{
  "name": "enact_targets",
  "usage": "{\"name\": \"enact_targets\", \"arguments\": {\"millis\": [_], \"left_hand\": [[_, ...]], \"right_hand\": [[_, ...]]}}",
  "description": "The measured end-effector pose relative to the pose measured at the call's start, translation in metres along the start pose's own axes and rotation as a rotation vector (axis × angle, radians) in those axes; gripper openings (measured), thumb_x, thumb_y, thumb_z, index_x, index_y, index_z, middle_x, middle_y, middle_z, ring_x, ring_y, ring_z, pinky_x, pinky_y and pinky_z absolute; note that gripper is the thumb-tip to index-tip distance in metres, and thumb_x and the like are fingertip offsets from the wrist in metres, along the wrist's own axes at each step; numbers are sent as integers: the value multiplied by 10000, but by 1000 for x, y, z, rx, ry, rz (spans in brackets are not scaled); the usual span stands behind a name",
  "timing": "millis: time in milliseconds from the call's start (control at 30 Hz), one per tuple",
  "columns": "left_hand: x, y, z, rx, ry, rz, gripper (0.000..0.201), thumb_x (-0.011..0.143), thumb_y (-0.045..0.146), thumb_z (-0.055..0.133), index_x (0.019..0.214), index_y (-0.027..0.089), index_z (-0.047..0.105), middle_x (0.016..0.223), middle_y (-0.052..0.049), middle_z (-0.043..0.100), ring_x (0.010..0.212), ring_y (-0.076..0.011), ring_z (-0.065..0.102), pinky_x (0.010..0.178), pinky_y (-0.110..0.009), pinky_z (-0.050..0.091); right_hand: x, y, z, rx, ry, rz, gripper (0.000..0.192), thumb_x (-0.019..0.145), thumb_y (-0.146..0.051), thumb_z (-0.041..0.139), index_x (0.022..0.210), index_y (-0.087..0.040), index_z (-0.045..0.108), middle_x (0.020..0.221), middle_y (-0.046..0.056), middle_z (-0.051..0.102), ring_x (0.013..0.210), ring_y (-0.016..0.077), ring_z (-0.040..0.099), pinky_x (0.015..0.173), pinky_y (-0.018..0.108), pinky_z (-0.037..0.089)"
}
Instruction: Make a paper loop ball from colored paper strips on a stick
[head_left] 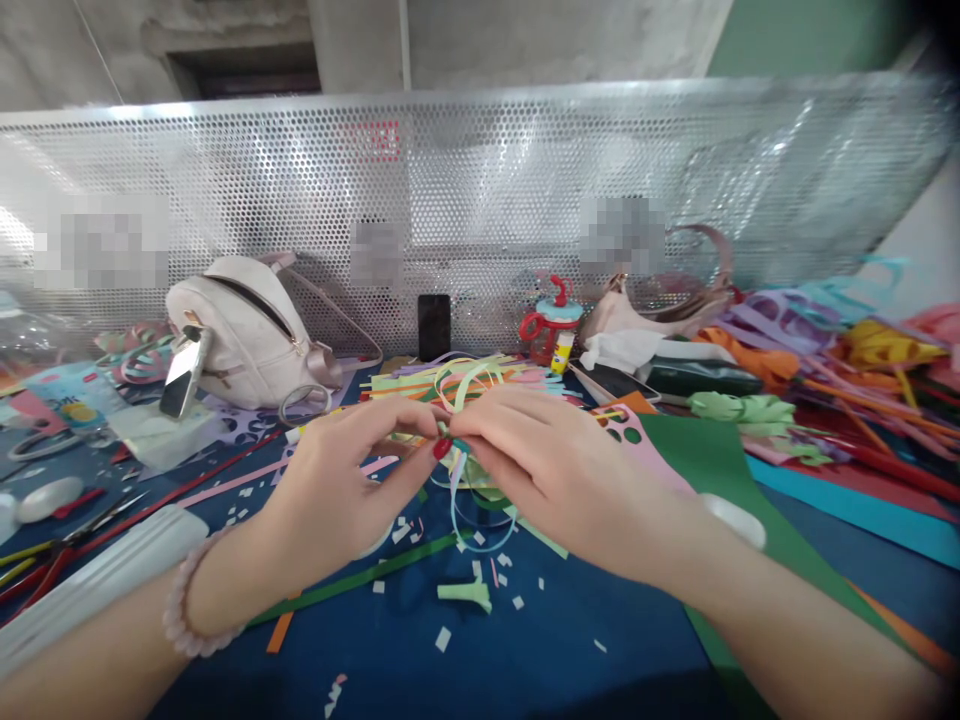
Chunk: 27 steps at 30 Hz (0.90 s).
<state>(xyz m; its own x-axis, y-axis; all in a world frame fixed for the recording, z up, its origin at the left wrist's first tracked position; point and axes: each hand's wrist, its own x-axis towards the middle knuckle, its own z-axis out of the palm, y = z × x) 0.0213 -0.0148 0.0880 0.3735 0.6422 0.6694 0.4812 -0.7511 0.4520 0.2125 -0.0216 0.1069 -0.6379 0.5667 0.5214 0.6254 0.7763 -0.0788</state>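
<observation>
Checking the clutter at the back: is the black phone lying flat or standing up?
Standing up: the black phone leans upright against the perforated metal screen, its dark face toward the camera.

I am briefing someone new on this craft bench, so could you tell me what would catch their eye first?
At centre, the left hand and right hand meet, fingers pinching thin paper strips above the blue table, which is littered with paper scraps. Behind the left hand lies a pale pink bag; a dark green paper sheet spreads under the right wrist, and a tangle of coloured paper offcuts piles up at far right.
</observation>
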Motion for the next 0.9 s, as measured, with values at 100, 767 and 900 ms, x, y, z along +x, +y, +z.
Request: {"name": "enact_targets", "arguments": {"millis": [100, 767, 900], "left_hand": [[3, 0, -2, -121, -5, -81, 36, 774, 180, 599, 785, 188, 632, 793, 6, 707, 663, -105, 661, 592, -139, 555], [8, -1, -5, -409, -17, -238, 17, 689, 189, 697, 698, 198, 708, 663, 19, 721, 569, -122, 670, 519, -137, 554], [11, -9, -4, -421, -76, -265, 40, 702, 229, 697, 709, 190, 707, 677, 4, 720, 584, -134, 669, 539, -171, 562]], "right_hand": [[1, 0, -2, 62, 3, 10, 199, 879, -93, 428, 895, -165, 613, 871, 28, 653, 816, 151, 577, 708, 261, 408], [4, -4, -6, 620, -23, 310, 157, 848, -131, 461, 743, -168, 573, 684, -17, 604, 586, 84, 526, 489, 184, 382], [7, -2, -2, 668, -39, 321, 173, 849, -131, 456, 744, -154, 591, 656, -19, 608, 572, 73, 524, 506, 179, 387]]}}
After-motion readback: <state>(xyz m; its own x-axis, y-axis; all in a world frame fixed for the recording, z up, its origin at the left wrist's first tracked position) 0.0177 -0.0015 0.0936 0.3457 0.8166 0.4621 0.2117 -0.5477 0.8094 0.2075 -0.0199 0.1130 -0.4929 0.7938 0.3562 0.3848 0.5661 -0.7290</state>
